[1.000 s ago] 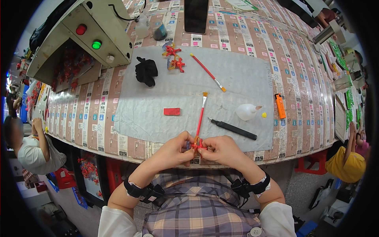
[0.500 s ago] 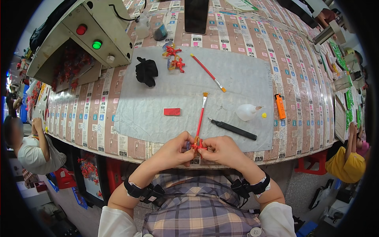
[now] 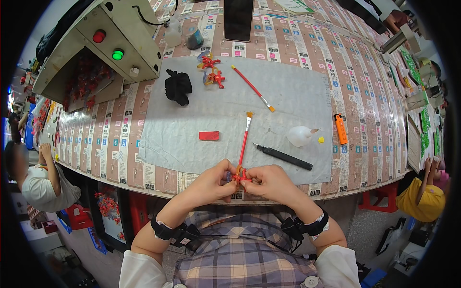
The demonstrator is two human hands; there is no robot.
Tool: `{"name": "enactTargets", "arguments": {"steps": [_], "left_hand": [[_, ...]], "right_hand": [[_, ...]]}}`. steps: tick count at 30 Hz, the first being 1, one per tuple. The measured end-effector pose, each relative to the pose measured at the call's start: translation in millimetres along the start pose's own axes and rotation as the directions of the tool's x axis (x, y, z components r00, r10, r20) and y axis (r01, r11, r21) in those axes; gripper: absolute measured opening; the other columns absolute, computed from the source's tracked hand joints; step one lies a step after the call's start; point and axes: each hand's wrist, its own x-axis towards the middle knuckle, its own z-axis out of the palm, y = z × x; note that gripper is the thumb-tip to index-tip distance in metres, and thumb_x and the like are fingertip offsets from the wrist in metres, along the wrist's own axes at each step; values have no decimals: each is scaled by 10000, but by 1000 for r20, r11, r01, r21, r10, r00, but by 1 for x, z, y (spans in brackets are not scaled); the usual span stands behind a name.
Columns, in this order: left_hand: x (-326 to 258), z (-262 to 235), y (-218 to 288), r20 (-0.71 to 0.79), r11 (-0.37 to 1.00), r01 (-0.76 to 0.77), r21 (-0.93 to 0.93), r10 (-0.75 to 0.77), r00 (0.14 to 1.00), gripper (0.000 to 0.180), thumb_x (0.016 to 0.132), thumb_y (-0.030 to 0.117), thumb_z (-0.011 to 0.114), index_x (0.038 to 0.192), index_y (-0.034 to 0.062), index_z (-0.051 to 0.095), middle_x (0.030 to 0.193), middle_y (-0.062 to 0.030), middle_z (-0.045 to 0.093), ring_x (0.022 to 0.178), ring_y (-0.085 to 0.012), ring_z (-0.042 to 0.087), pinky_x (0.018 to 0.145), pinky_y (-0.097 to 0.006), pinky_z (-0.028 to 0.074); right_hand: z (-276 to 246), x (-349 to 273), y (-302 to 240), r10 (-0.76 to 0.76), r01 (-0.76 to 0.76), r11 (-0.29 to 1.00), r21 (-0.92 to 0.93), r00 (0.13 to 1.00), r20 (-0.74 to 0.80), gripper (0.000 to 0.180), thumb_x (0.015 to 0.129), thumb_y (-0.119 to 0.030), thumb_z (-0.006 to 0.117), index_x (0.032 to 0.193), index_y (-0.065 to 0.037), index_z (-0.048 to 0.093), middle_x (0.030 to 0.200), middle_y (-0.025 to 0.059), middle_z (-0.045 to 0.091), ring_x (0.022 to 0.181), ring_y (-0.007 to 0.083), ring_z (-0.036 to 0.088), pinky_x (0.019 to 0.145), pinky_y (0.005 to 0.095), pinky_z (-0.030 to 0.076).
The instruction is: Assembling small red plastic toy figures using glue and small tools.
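At the near edge of the pale grey rectangular sheet (image 3: pixel 168 129), the left hand (image 3: pixel 212 184) and right hand (image 3: pixel 272 183) pinched a small red-and-amber plastic-looking piece (image 3: pixel 242 175), each grip closed on it; control required light, even pressure.

We count one red figure (image 3: pixel 243 175) held between two hands (image 3: pixel 215 183). On the mat (image 3: pixel 169 139), we count two brushes (image 3: pixel 252 89), one knife (image 3: pixel 285 157), one bottle (image 3: pixel 298 137), one red block (image 3: pixel 209 136).

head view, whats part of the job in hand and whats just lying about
Likely the job's: red piece, held by left hand and right hand; similar red pieces; perhaps two brushes, knife, bottle.

Seemingly lying about: orange lighter, black bundle, phone-like slab.
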Motion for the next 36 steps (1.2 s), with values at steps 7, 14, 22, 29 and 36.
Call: {"name": "enactTargets", "arguments": {"steps": [7,14,22,29,36], "left_hand": [[0,-1,2,30,1000,12,21,-12,999,191,854,49,515,1001,1,402,798,-56,560,601,-91,580,539,-221,492],[0,-1,5,31,1000,29,-2,-29,999,195,853,57,521,996,3,402,787,-52,560,596,-91,578,543,-218,489],[-1,-1,6,26,1000,26,-1,-26,999,192,856,60,523,996,4,405,782,-51,562,596,-88,580,541,-216,490],[0,-1,4,28,1000,17,0,-17,999,198,856,59,527,1002,2,407,783,-52,563,593,-84,581,532,-213,491],[0,0,1,-14,1000,4,-26,-4,1000,240,826,116,566,998,0,445,703,-41,564,561,-93,577,507,-228,447]], "right_hand": [[-1,0,-1,7,-8,1000,3,1000,6,261,771,-294,632,810,-37,647,511,62,506,441,121,412,447,288,323],[0,0,-1,13,-13,1000,16,1000,2,253,771,-285,631,817,-36,649,518,59,514,446,112,420,450,283,330],[0,0,0,14,-14,1000,12,1000,7,246,773,-280,629,822,-41,652,522,61,521,446,117,422,453,284,335],[0,0,0,9,-9,1000,12,1000,4,249,779,-288,626,819,-44,653,514,64,511,438,122,416,448,290,326],[-1,0,-1,10,-10,1000,6,1000,8,252,784,-288,625,820,-40,652,510,60,501,441,117,403,448,289,319]]}}
